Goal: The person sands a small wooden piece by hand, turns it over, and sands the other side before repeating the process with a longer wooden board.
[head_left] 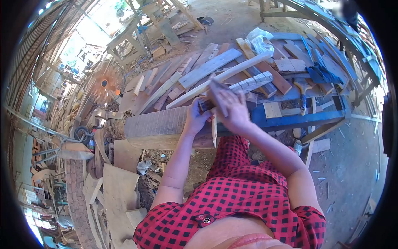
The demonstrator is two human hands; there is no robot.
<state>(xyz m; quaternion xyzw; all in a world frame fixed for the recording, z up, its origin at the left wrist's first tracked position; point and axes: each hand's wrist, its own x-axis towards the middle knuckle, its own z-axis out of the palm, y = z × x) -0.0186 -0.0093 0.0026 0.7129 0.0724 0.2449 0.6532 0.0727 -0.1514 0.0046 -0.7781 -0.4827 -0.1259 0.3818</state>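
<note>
Both of my hands are together over the near edge of a work surface. My left hand (197, 118) is closed around a small dark wooden piece (205, 103). Against it, my right hand (235, 111) grips a flat brownish board (218, 98), held tilted, with the fingers laid over its face. The right hand is slightly blurred, and where the two pieces meet is partly hidden. Below the hands lies a thick wooden beam (166, 126) with a grooved top. A pale, pointed wood strip (214, 132) stands by its right end.
Many loose planks (211, 68) lie piled beyond my hands. A handsaw (303, 97), a blue cloth (324, 74) and a clear plastic bag (260, 41) are on the right. A round fan (104, 84) stands left. Wood offcuts (120, 186) cover the floor at lower left.
</note>
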